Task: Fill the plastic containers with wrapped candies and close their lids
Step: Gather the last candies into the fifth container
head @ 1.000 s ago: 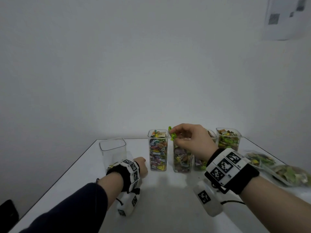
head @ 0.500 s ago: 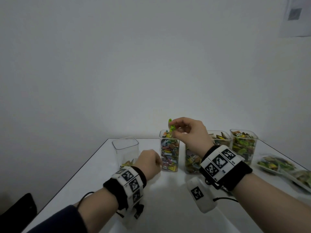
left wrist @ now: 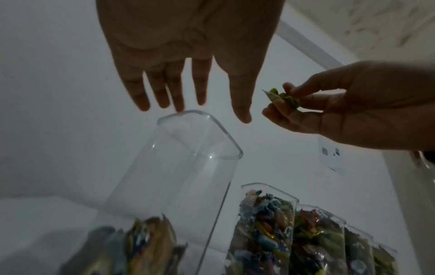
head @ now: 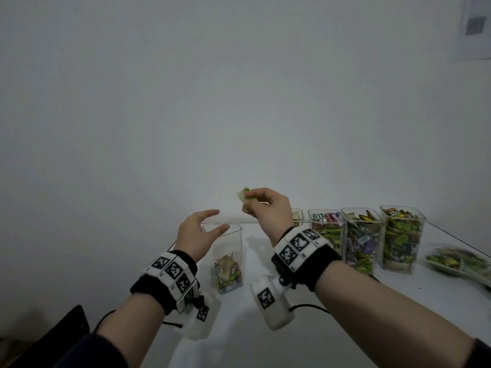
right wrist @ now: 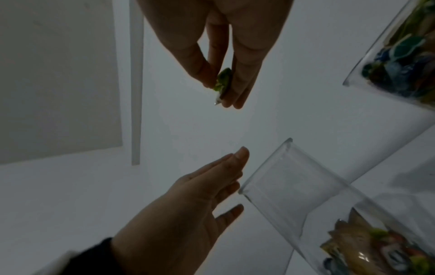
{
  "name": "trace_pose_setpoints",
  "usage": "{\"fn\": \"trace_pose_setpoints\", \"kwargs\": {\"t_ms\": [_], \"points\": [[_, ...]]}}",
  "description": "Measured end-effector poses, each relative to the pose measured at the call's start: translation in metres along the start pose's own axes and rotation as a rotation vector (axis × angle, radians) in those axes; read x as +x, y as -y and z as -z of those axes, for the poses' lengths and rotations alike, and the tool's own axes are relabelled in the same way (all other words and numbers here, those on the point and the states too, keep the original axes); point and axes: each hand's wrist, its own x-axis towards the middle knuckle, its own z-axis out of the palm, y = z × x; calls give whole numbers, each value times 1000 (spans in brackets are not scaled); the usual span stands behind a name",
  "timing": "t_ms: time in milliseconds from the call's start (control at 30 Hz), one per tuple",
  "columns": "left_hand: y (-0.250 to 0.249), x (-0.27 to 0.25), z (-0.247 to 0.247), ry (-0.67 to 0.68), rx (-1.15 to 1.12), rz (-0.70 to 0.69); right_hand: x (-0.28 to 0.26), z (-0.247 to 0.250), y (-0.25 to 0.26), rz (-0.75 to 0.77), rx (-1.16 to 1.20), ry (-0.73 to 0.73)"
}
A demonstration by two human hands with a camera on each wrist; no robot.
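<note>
A tall clear container point(head: 230, 251) point(left wrist: 186, 167) point(right wrist: 289, 186) stands on the white table with a few wrapped candies point(head: 228, 272) at its bottom. My left hand point(head: 204, 229) point(left wrist: 188, 89) point(right wrist: 212, 186) hovers just left of its rim, fingers spread and holding nothing. Up and to the right of that rim, my right hand point(head: 257, 205) point(left wrist: 306, 104) point(right wrist: 223, 80) pinches a green wrapped candy point(head: 245, 199) point(left wrist: 283, 97) point(right wrist: 222, 81) between thumb and fingertips.
Three full containers point(head: 364, 243) point(left wrist: 263, 228) of wrapped candies stand in a row at the right, without lids; another one point(head: 297, 216) shows behind my right hand. A clear bag of candies point(head: 457, 258) lies at the far right. The table's left edge point(head: 170, 245) is close.
My left hand has risen from beside the container's base to its rim and spread its fingers. My right hand has carried the green candy leftwards, from over the full containers.
</note>
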Motion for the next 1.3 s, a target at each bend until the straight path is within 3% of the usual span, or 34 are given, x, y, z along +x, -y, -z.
{"fn": "trace_pose_setpoints", "kwargs": {"t_ms": [167, 367, 700, 800, 933, 1167, 1300], "points": [[14, -6, -10, 60, -233, 282, -4, -16, -5, 35, -303, 1], [13, -13, -17, 80, -335, 321, -11, -13, -4, 135, -465, 0], [-23, -55, -40, 260, -473, 245, -41, 50, 6, 375, -685, 95], [-40, -67, -54, 308, -506, 236, -48, 71, 18, 335, -753, 151], [-61, -78, -81, 387, -570, 225, -59, 102, 40, 232, -893, 327], [-87, -96, -135, 382, -646, 194, -69, 180, 95, 281, -1075, 383], [-100, -101, -159, 406, -639, 178, -62, 246, 118, 205, -1287, 465]]}}
